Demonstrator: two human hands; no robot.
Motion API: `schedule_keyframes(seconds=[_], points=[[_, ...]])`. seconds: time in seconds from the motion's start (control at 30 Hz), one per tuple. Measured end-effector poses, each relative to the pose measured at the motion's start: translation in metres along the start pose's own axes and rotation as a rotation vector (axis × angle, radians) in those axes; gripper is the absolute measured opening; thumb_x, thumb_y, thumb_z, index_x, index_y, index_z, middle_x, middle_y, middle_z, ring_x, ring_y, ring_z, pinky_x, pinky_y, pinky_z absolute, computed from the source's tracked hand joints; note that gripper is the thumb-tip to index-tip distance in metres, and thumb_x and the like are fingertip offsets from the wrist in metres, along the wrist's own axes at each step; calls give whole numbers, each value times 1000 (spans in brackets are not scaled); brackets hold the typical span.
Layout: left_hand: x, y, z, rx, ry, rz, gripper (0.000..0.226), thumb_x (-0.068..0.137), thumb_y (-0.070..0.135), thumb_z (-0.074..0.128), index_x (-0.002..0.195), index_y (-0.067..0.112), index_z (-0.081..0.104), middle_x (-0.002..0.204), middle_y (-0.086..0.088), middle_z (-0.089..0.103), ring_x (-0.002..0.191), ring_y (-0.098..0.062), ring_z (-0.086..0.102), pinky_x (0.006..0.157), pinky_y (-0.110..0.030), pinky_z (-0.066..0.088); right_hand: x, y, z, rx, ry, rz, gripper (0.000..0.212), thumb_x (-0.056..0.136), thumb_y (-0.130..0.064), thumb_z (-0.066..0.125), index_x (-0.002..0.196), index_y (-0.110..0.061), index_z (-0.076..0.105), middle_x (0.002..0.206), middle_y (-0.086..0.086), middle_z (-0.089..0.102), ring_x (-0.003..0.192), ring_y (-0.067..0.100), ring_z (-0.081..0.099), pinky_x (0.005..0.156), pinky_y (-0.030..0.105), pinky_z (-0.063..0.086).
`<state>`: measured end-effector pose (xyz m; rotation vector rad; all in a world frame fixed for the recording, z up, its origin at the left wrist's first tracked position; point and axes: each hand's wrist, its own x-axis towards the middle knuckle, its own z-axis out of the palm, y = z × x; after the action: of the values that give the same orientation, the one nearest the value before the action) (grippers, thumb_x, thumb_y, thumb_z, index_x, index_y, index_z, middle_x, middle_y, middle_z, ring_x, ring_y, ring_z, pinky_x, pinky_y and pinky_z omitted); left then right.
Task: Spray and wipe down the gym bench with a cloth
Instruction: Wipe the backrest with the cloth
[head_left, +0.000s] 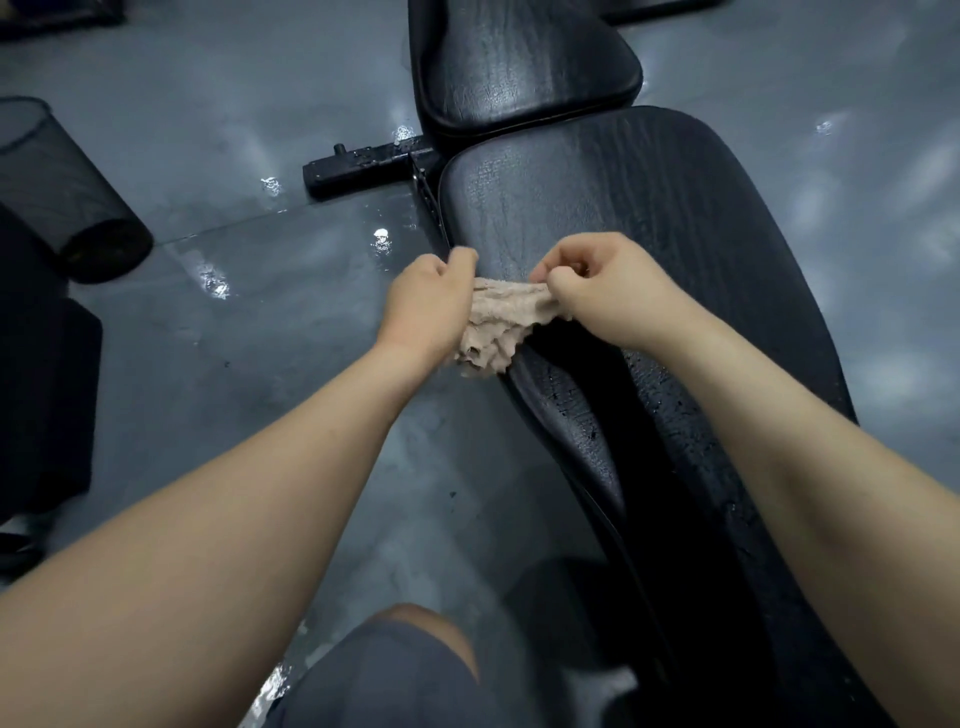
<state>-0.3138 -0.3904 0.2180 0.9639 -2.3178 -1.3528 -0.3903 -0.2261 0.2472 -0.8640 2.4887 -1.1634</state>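
Gripped a crumpled beige cloth (493, 332) from both ends, left hand (431, 301) curled round its left side, right hand (597, 286) pinching its upper right edge. Held it at the left edge of the gym bench (649, 208), partly over the long black pad, partly above the wet grey floor (260, 374). Had open floor beside that edge, a black mesh bin (57, 176) well apart leftward.

**Inspector:** Obstructions, left side of frame?
**Surveyor:** Mesh bin (57, 187) upper left, black block (47, 405) below it at the left edge, bench foot bar (363, 169) jutting left at upper centre.
**Inspector:** Open passage?
**Surveyor:** Grey floor (249, 322) between bin and long pad (649, 218); floor right of the pad likewise. Centre blocked: left hand (426, 306) and right hand (608, 291) gripping the cloth (493, 327).
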Motion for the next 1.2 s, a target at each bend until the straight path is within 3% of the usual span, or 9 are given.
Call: schedule_keyframes(seconds=[0.17, 0.23, 0.4, 0.53, 0.63, 0.77, 0.93, 1.07, 1.2], points=[[4, -3, -5, -102, 2, 113, 35, 92, 58, 63, 87, 24, 60, 86, 10, 67, 80, -6, 64, 72, -26, 49, 8, 8, 4, -96, 83, -29, 21, 85, -41, 72, 79, -21, 70, 71, -9, 68, 63, 0, 56, 60, 17, 40], [9, -4, -9, -84, 7, 167, 37, 91, 55, 68, 77, 21, 64, 70, 12, 65, 64, -3, 60, 65, -27, 49, 11, 12, 5, -150, 98, -55, 22, 86, -41, 75, 80, -21, 67, 74, -9, 68, 68, 1, 58, 61, 17, 38], [8, -1, -14, 127, 91, 165, 70, 95, 63, 57, 49, 15, 33, 37, 8, 28, 41, -11, 31, 43, -26, 26, 15, 20, 8, -241, 57, -155, 18, 95, -38, 67, 88, -21, 64, 93, -4, 54, 81, 9, 52, 76, 24, 35], [7, 0, -18, 169, 20, 195, 49, 94, 63, 55, 70, 21, 51, 57, 11, 51, 52, -3, 45, 52, -21, 35, 19, 19, 8, -240, 152, -211, 16, 97, -27, 62, 95, -11, 59, 99, 2, 53, 89, 19, 52, 77, 25, 35], [4, -6, -22, 180, -96, 338, 18, 91, 37, 70, 100, 24, 61, 81, 9, 58, 65, 3, 50, 61, -10, 37, 20, 19, 7, -234, 209, -228, 9, 93, -14, 59, 100, -15, 55, 92, 2, 58, 82, 23, 56, 73, 36, 44], [4, -24, -18, 221, -84, 510, 27, 90, 7, 62, 113, 22, 65, 112, 0, 45, 96, -10, 51, 84, -5, 36, 13, 25, 15, -388, 151, -360, 29, 87, -5, 52, 106, -19, 68, 102, 7, 49, 79, 27, 53, 68, 39, 49], [5, -33, -10, 405, 0, 664, 29, 93, 21, 60, 121, 25, 69, 110, 4, 49, 107, -19, 43, 92, -19, 32, 15, 29, 17, -376, 85, -411, 24, 90, -37, 65, 103, -17, 70, 100, 4, 58, 92, 26, 58, 83, 39, 50], [3, -42, -3, 269, -80, 667, 34, 97, 18, 64, 130, 21, 66, 111, 4, 41, 98, -4, 45, 92, -5, 33, 15, 31, 21, -350, 94, -424, 18, 90, -26, 69, 104, -14, 68, 95, 3, 60, 91, 25, 58, 82, 36, 45], [-15, -52, 5, 229, -40, 710, 16, 95, 8, 62, 108, 6, 70, 102, -2, 43, 87, -10, 48, 82, -11, 40, 9, 30, 12, -370, -32, -452, 10, 90, -27, 69, 94, -18, 66, 82, -5, 58, 77, 18, 55, 72, 34, 45]])
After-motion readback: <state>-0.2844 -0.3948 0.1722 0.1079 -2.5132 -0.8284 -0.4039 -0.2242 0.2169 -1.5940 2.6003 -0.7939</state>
